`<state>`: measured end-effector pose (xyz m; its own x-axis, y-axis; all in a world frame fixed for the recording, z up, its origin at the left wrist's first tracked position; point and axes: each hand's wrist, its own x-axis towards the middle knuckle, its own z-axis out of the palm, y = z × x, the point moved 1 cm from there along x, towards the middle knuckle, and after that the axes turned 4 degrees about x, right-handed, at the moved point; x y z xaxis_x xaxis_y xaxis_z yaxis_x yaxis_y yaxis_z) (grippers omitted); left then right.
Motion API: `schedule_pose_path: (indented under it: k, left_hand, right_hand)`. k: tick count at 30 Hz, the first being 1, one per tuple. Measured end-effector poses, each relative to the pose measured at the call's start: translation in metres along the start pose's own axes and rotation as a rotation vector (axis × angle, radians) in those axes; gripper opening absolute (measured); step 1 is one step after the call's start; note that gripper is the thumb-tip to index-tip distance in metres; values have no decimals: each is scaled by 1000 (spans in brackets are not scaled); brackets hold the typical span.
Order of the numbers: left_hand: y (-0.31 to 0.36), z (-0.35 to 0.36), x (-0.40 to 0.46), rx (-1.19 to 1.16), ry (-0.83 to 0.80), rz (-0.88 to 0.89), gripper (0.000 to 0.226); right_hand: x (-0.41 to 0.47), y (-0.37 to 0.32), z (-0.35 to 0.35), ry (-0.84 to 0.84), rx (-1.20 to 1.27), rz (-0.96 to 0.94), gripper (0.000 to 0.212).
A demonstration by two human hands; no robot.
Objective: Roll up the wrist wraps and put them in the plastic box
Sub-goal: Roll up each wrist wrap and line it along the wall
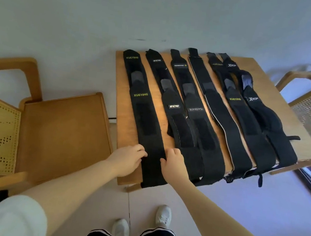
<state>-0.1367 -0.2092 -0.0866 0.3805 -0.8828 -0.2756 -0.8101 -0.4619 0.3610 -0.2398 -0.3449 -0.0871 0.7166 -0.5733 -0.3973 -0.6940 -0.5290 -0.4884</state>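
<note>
Black fabric wrist wraps lie flat in a row on a small wooden table (277, 115), running from the far edge toward the person; several near ends hang over the near edge. Farthest left is the XUEYING wrap (144, 120), lettered in yellow-green; beside it lie a wrap with a white label (173, 108), the BOKEERS wrap (196, 118), a plain wrap with a pale edge (225, 123), a second XUEYING-lettered wrap (245, 127) and, farthest right, the XTEP wrap (272, 128).

Both hands reach to the near end of the XUEYING wrap; the left hand (127, 158) sits at its left edge, fingers curled with the tips on the fabric; the right hand (174, 162) sits at its right edge, fingers curled and the thumb touching the fabric; the strip runs between the two hands and its near end hangs past the table edge. Whether the fingers pinch the edges or only press on them cannot be told.

A wooden chair with a woven cane back (57, 132) stands just left of the table; another cane chair (309, 107) stands to the right; white shoes (163, 214) show on the pale floor below.
</note>
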Motion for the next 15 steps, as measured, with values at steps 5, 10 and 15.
schedule_pose_path:
  k: [5,10,15]
  left_hand:
    - [-19,-33,31,-185,108,-122,46]
    - [-47,-56,74,-253,148,-279,55]
    - [-70,-76,108,-422,141,-440,60]
  right_hand:
    - [34,-33,-17,-75,263,-8,48]
    - [74,-65,-37,-108,295,-48,44]
    - [127,-88,-45,-152,309,-28,44]
